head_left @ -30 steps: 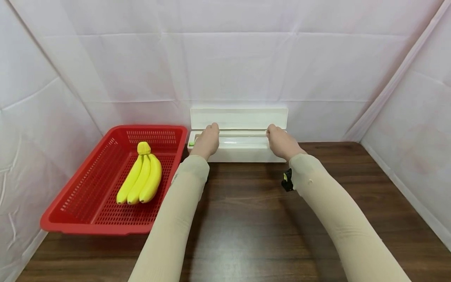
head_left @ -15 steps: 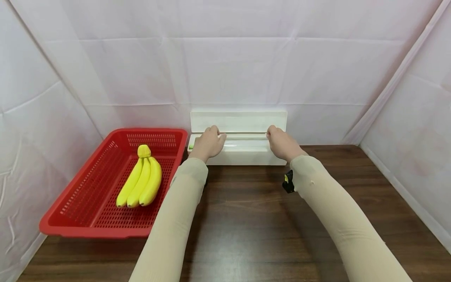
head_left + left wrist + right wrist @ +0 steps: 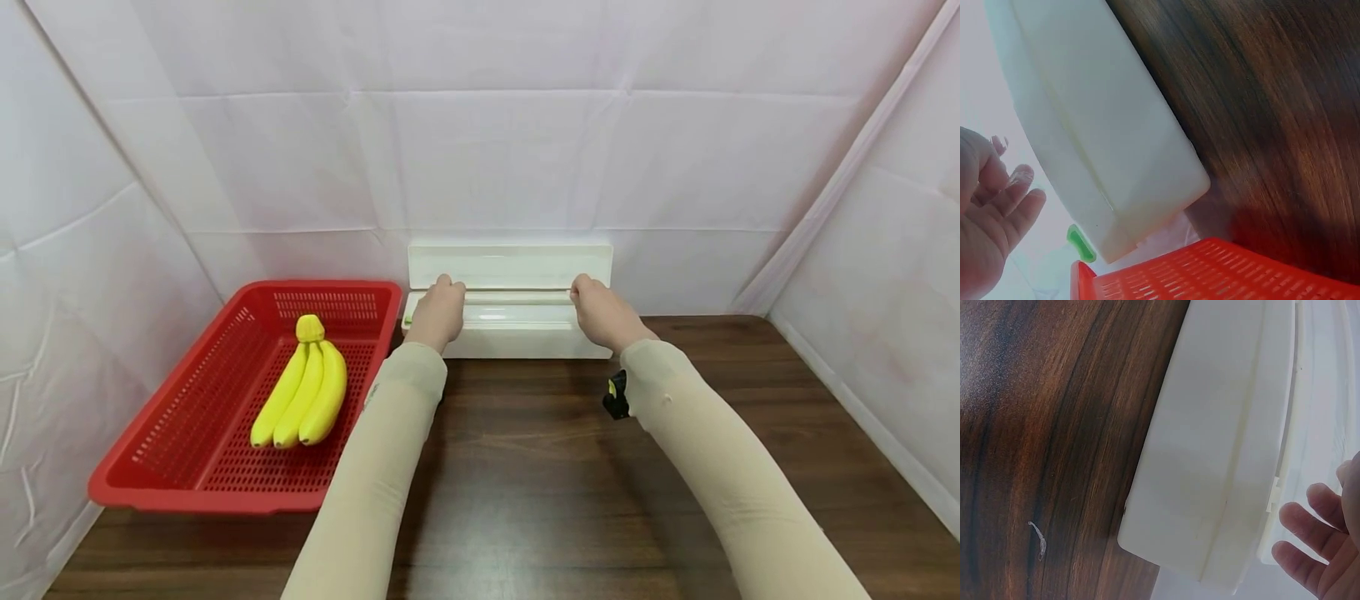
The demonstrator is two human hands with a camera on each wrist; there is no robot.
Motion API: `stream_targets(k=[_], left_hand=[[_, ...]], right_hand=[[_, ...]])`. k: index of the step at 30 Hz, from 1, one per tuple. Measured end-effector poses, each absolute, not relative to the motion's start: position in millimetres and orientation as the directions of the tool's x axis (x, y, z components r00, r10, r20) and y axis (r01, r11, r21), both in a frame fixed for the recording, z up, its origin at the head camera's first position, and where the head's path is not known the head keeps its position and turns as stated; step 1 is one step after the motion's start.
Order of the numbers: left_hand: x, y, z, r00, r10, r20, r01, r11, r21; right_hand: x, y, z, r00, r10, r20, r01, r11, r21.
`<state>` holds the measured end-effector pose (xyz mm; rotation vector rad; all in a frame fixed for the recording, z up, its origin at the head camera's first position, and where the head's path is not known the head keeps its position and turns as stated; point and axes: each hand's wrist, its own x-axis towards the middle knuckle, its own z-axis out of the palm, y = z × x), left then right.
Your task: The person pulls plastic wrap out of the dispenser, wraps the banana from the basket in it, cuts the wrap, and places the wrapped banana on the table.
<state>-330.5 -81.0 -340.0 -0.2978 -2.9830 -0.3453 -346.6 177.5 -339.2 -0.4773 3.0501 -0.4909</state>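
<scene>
At the back of the table sits a white plastic-wrap dispenser [image 3: 525, 344], its long lid [image 3: 510, 265] raised against the cloth wall. A shiny roll of clear plastic wrap [image 3: 517, 314] lies inside. My left hand [image 3: 438, 312] is over the dispenser's left end, thumb and index finger together as if pinching the wrap's edge; a glossy clear bit shows at its fingertips [image 3: 1021, 175] in the left wrist view. Over the right end, my right hand [image 3: 603, 312] pinches in the same way. The wrap itself is barely visible between the hands. A green tab [image 3: 1080, 244] shows at the dispenser's left end.
A red plastic basket [image 3: 202, 500] stands at the left, close to the dispenser and my left forearm, with a bunch of yellow bananas [image 3: 307, 392] in it. White cloth walls [image 3: 495, 158] enclose the brown wooden table [image 3: 517, 467] at the back and sides.
Half a second ago my left thumb stood out away from the fingers; now it is back against them. The right hand has kept its pinch. The whole view has shifted slightly.
</scene>
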Motion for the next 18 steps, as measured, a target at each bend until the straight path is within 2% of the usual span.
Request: stream_targets(k=[4, 8, 18], left_hand=[[-328.5, -82.3, -337.8, -0.972, 0.156, 0.173, 0.181, 0.974, 0.139], [-326.3, -83.9, -335.2, -0.978, 0.131, 0.161, 0.151, 0.982, 0.115], [-326.1, -89.4, -333.0, -0.990, 0.097, 0.103, 0.115, 0.976, 0.183]], right_hand=[[-345.5, 178.4, -340.0, -0.955, -0.296, 0.030, -0.290, 0.904, -0.315], [-343.1, 179.2, -340.6, -0.956, -0.292, 0.035, -0.287, 0.903, -0.319], [-340.2, 177.0, -339.2, -0.957, -0.286, 0.049, -0.285, 0.894, -0.346]])
